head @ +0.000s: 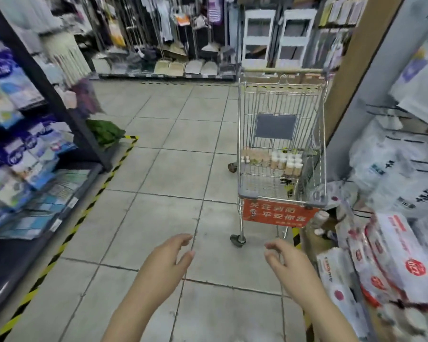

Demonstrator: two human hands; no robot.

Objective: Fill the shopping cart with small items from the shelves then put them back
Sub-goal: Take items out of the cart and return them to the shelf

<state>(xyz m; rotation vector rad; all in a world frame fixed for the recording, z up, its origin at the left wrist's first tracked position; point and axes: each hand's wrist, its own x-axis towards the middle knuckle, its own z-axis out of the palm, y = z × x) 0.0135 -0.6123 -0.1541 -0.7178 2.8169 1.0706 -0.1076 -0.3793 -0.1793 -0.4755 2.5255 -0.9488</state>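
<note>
On the left side of the frame, a shelf [22, 144] holds blue and white packs. They look soft and light.

At the bottom middle, the left hand [167, 257] hangs over the floor [158, 169]. Its fingers are loose and a little bent, and it holds nothing. Just to its right, the right hand [286, 259] is the same, loose and holding nothing. The 2 hands are apart and both reach forward.

The cart [281, 134] stands right of the middle, well ahead of the hands. Small bottles [286, 162] with white caps sit inside it at the bottom. They look light, hard and smooth, so they may slip. I think it is best to take each one around its middle.

At the lower right, white and red boxes [393, 255] lie stacked.
</note>
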